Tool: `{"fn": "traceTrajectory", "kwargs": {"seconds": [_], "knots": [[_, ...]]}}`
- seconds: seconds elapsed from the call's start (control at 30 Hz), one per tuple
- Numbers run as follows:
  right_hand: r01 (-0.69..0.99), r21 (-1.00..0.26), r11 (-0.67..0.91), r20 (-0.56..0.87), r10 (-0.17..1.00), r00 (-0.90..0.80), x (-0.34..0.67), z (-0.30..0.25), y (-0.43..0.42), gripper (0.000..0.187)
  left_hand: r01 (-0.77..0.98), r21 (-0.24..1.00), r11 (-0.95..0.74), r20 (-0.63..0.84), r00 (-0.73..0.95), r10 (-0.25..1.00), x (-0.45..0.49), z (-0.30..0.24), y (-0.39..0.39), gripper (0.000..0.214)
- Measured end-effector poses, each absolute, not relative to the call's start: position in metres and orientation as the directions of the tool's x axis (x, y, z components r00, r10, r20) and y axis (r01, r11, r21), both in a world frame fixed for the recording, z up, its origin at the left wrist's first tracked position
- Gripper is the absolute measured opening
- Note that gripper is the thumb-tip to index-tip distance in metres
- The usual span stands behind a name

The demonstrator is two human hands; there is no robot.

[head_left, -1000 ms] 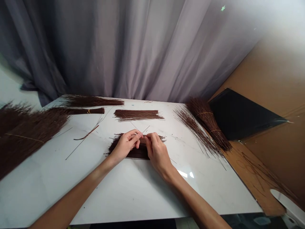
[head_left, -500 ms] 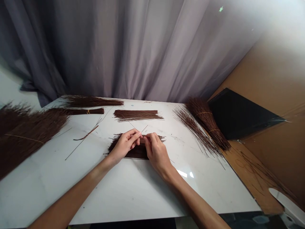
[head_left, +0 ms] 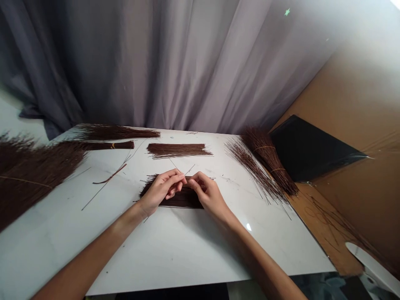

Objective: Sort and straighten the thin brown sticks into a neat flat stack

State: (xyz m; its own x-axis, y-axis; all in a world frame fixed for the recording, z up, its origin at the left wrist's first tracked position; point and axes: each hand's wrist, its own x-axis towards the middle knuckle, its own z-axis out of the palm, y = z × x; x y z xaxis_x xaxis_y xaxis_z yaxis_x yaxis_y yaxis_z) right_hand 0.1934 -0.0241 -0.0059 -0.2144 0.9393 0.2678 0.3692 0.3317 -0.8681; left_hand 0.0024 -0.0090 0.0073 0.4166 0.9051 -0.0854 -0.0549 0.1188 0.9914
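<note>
Thin brown twigs [head_left: 190, 169] stick out above my fingertips, crossing near them. My left hand [head_left: 161, 188] is closed, its thumb and forefinger pinched on a twig. Close beside it, almost touching, my right hand [head_left: 210, 192] is also closed in a pinch at the twigs; its exact hold is partly hidden. Both hands are just over a pile of dark brown twigs [head_left: 181, 202] laid side by side, which they partly cover. Behind this pile lies a second flat bundle of trimmed twigs [head_left: 179, 150].
Bushy twig bundles [head_left: 31, 175] fill the left side of the white table [head_left: 168, 250]. Another bundle [head_left: 121, 132] lies at the back left. Tied twigs [head_left: 271, 160] and loose ones [head_left: 259, 173] lie at the right edge. A grey curtain [head_left: 162, 62] hangs behind.
My hands remain together over the pile. My right hand has turned slightly, its fingers shifting at the twigs. The view has moved a little, and a twig end now shows below my left wrist.
</note>
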Motion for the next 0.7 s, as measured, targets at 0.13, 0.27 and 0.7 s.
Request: {"fn": "traceTrajectory", "kwargs": {"seconds": [0.13,0.27,0.7], "knots": [[0.29,-0.882,0.373,0.189,0.842,-0.506,0.223,0.022,0.004,0.03,0.076,0.994,0.079,-0.108,0.575,0.811,0.005,0.01,-0.018,0.031],[0.428,-0.729,0.534,0.201,0.765,-0.612,0.238,0.048,0.006,0.028,0.243,0.958,-0.152,-0.006,0.546,0.838,0.009,0.002,-0.014,0.034],[0.328,-0.883,0.335,0.149,0.864,-0.482,0.24,0.007,-0.001,0.036,0.231,0.972,-0.032,-0.118,0.605,0.788,0.012,0.003,-0.023,0.026]]}}
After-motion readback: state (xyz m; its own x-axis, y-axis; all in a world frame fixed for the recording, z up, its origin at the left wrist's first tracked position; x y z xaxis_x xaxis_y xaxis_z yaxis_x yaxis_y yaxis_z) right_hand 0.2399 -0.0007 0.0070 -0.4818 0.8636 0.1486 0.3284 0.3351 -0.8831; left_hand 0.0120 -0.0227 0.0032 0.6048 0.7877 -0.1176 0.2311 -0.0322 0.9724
